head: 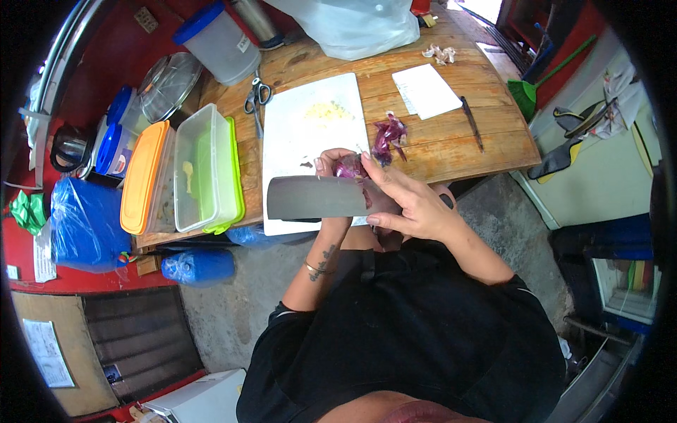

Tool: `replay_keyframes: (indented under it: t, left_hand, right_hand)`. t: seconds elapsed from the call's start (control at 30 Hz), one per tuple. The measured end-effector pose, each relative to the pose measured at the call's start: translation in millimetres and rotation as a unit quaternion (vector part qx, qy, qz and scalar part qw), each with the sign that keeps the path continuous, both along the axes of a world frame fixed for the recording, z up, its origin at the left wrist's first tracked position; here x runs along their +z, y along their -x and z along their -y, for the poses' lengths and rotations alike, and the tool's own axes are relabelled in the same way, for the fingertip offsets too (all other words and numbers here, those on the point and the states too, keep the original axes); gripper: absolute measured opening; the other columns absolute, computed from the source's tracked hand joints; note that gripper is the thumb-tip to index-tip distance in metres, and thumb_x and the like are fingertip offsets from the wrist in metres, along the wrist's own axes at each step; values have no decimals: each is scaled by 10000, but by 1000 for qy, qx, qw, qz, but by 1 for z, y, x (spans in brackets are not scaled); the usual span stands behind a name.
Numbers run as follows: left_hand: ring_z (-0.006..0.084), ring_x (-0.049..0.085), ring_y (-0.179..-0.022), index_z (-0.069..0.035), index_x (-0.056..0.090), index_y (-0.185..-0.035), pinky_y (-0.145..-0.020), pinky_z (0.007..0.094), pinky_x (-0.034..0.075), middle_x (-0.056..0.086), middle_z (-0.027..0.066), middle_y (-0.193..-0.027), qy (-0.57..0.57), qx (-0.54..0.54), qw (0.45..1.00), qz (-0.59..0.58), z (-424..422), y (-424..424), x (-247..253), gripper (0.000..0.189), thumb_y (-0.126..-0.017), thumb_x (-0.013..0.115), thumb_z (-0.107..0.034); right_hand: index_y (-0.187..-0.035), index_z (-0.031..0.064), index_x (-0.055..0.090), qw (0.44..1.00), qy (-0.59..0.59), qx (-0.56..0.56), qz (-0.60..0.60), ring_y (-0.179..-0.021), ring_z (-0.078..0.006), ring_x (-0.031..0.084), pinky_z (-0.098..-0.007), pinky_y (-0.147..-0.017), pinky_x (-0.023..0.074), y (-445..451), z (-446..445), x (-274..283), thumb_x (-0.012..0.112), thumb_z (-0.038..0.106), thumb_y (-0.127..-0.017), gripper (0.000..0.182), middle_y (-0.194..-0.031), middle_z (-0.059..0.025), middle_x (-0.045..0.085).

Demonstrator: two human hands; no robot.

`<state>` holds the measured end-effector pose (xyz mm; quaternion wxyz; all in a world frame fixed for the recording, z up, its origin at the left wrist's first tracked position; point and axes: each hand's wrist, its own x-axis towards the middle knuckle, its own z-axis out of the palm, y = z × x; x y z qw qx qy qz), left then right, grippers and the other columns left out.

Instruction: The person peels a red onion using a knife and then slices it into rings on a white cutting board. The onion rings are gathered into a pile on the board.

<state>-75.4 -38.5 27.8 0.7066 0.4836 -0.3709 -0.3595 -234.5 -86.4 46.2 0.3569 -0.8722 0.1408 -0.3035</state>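
Note:
My left hand (329, 159) is closed around a red onion (348, 167) over the near part of a white cutting board (296, 127); the blade hides much of this hand. My right hand (418, 206) holds a broad cleaver (317, 198) level, its wide blade spanning to the left in front of the onion. The right fingertips are by the onion, and a bit of purple skin lies against the blade. Chopped pale yellow pieces (329, 112) sit at the board's far end. Purple onion peel (390, 137) lies on the wooden table right beside the board.
Scissors (258, 98) lie left of the board, near a clear container (209, 174) and an orange-lidded box (143, 180). To the right are paper sheets (427, 92) and a dark pen (472, 124). A plastic bag (365, 29) and garlic skins (440, 54) are at the back.

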Motion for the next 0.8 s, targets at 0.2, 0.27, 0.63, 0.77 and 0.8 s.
replay_keyframes:
  t: [0.2,0.27,0.63,0.77,0.8]
  left_hand:
    - [130,505,-851,-29,509,-1001,-802,272,424,537,57,-913,-1,1,1000,29,-3,-4,1,561,-1002,187,-487]
    - [129,521,-814,-27,513,-996,-749,264,441,546,60,-901,-9,-10,1000,19,-6,-2,6,552,-1004,198,-480]
    - [51,493,-711,-7,537,-1046,-579,187,390,552,21,-840,31,-68,996,46,-7,-13,-6,398,-1001,380,-370]
    - [31,458,-711,-5,538,-1041,-581,167,361,557,3,-872,44,-53,997,29,3,-7,-9,373,-996,407,-351]
    - [29,454,-708,-3,540,-1034,-588,167,365,560,7,-879,50,-49,997,33,4,-8,-10,360,-995,418,-339]
  right_hand:
    - [-1480,189,227,1000,-4,12,7,-719,-253,500,-350,-665,431,-3,0,3,651,362,-835,791,-818,-113,468]
    - [-1474,213,249,1000,-5,15,-8,-721,-255,491,-351,-669,430,-2,0,4,639,358,-846,754,-816,-113,458]
    - [-1421,140,372,991,-123,7,51,-792,-225,454,-329,-796,400,-7,10,-2,575,285,-908,571,-865,-101,471]
    - [-1416,75,369,973,-204,20,107,-823,-182,467,-306,-832,400,-12,14,-10,545,278,-936,549,-978,-76,532]
    - [-1415,71,368,963,-241,27,116,-818,-166,472,-294,-823,407,-14,14,-9,539,280,-942,545,-998,-66,542]
